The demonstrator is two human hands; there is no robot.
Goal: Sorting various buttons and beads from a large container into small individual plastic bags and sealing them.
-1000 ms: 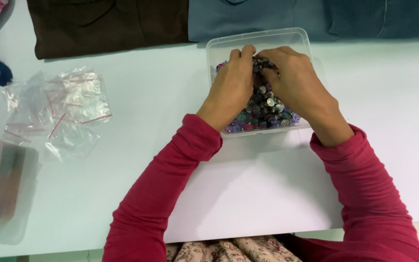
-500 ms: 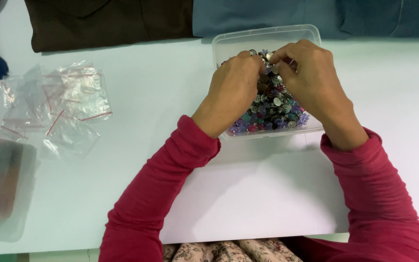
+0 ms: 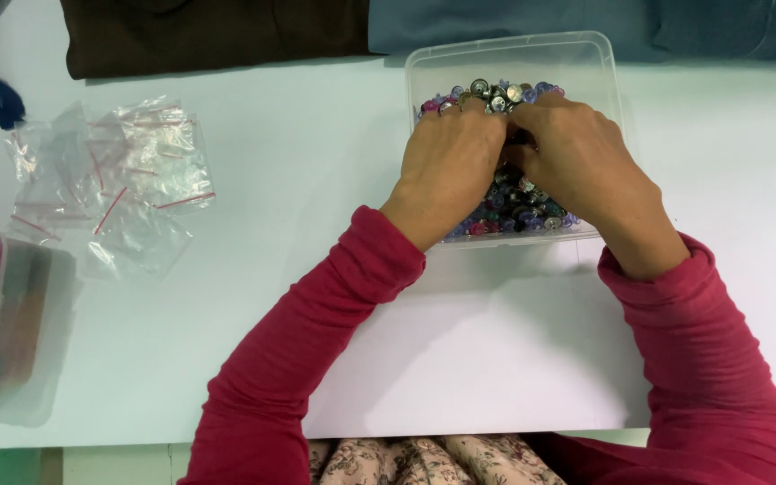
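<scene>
Buttons (image 3: 507, 205), small, metal and coloured, fill the clear plastic box (image 3: 600, 63) at the far middle of the white table (image 3: 316, 296), just in front of the folded brown cloth (image 3: 217, 36) and blue cloth (image 3: 514, 20). My left hand (image 3: 449, 171) and right hand (image 3: 577, 166) both lie in the box, knuckles up, fingertips buried together in the pile; I cannot tell whether either pinches a button. I judge each button light, hard and smooth, so likely to slip: take one by its rim between thumb and forefinger. The heap is loose and will shift under pressure. The box looks thin and light; steady it at a wall. Empty clear bags (image 3: 127, 171) lie well apart to my left.
</scene>
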